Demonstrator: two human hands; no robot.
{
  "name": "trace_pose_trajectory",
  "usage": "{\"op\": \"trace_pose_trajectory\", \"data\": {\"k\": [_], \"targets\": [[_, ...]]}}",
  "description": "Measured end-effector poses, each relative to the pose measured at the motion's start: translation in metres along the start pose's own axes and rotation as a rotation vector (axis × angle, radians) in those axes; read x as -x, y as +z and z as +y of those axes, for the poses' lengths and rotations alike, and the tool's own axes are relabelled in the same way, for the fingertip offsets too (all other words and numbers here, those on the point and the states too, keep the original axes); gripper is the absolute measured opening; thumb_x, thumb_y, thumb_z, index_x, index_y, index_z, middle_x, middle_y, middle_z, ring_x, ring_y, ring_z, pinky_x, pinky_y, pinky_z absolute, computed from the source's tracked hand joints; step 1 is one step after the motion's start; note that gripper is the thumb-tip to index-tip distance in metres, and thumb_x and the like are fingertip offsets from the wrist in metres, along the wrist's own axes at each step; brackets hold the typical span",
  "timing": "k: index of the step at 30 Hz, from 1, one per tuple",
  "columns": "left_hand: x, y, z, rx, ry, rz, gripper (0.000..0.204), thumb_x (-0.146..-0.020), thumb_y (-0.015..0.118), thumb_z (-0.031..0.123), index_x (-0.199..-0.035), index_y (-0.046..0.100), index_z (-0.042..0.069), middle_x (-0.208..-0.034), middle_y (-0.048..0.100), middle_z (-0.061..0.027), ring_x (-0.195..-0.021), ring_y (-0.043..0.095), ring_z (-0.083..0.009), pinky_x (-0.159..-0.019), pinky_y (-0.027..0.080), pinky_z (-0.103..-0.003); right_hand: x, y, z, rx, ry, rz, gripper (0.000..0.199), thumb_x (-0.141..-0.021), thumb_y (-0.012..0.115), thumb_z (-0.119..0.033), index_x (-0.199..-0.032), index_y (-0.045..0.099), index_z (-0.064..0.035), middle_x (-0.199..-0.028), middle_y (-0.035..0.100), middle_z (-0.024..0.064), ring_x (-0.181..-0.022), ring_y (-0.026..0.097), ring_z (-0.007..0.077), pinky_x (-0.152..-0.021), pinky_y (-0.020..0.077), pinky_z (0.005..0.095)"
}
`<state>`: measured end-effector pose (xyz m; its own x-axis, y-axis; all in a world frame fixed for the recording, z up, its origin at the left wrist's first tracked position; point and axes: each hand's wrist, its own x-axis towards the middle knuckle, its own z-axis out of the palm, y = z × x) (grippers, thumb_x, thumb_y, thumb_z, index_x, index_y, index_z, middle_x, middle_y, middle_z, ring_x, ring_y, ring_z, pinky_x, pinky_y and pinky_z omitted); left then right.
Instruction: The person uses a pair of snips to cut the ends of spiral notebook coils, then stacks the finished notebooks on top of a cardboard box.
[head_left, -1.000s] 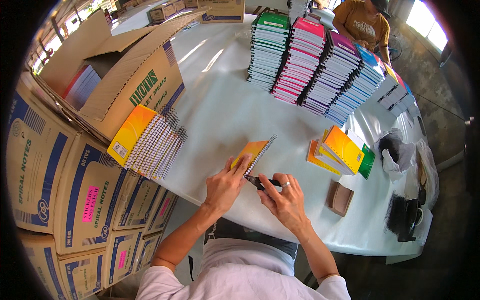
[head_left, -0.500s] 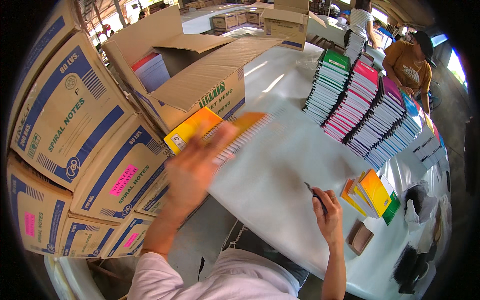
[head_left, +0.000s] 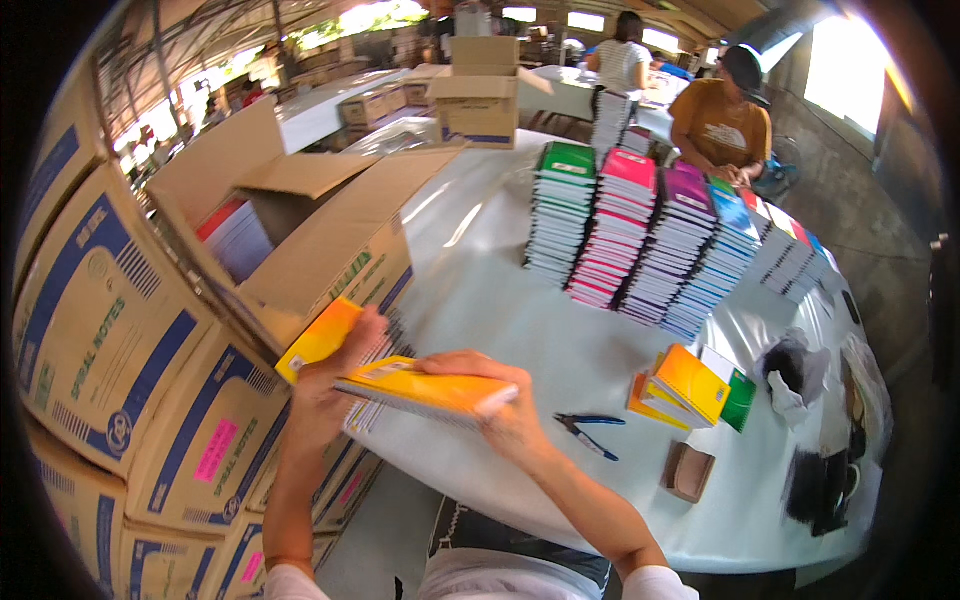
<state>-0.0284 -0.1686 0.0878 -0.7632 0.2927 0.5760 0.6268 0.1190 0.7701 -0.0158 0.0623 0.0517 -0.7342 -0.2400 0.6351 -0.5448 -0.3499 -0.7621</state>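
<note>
An orange-yellow spiral notebook [head_left: 425,386], apparently more than one together, is held over the table's near left edge. My right hand [head_left: 507,405] grips its right end, fingers on top. At its left end my left hand [head_left: 335,372] is closed around the edge, fingers partly hidden. Behind that hand lies another yellow spiral notebook [head_left: 322,332], close against the open carton. Blue-handled nippers [head_left: 590,432] rest on the table to the right of my right hand, touched by neither hand.
An open carton [head_left: 340,262] with notebooks inside stands at the left, beside stacked closed cartons [head_left: 110,320]. Tall notebook stacks [head_left: 610,225] rise at the back. Loose yellow notebooks [head_left: 690,385] and a small brown block [head_left: 688,472] lie right. A person [head_left: 720,120] sits beyond.
My right hand has put down the nippers and moved left to grip the notebook. My left hand has drawn nearer to me with it. The whole view has shifted.
</note>
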Motion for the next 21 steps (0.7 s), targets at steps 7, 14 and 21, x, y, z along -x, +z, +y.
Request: {"op": "trace_pose_trajectory", "data": {"k": [7,14,21], "targets": [[0.035,-0.075,0.001,-0.26,0.014,0.331,0.053,-0.095,0.06,0.026,-0.132,0.052,-0.011,-0.138,0.055,-0.0211,-0.133,0.047,-0.0275,-0.113,0.032,-0.04,-0.068,0.066,0.022,1.035,-0.462,0.03,0.039,-0.079,0.062,-0.007,-0.115,0.059,0.0075,-0.116,0.061,0.0187,-0.104,0.063,0.0285,-0.088,0.0534,0.0348],[0.058,-0.059,0.01,-1.021,-0.263,0.074,0.041,-0.091,0.063,0.03,-0.126,0.065,0.01,-0.136,0.059,-0.0063,-0.139,0.04,-0.0348,-0.115,0.023,-0.053,-0.056,0.096,0.065,1.19,-0.223,-0.375,0.045,-0.082,0.057,-0.006,-0.125,0.055,0.0074,-0.13,0.053,0.0257,-0.112,0.059,0.034,-0.096,0.0513,0.0382],[0.055,-0.069,-0.001,-0.973,-0.268,0.069,0.029,-0.096,0.059,0.027,-0.119,0.07,0.013,-0.13,0.063,-0.0041,-0.14,0.038,-0.0344,-0.114,0.021,-0.054,-0.022,0.05,0.011,1.091,-0.177,-0.269,0.032,-0.088,0.064,-0.013,-0.119,0.066,-0.0077,-0.137,0.052,0.0176,-0.103,0.063,0.0259,-0.089,0.0511,0.0378]]}}
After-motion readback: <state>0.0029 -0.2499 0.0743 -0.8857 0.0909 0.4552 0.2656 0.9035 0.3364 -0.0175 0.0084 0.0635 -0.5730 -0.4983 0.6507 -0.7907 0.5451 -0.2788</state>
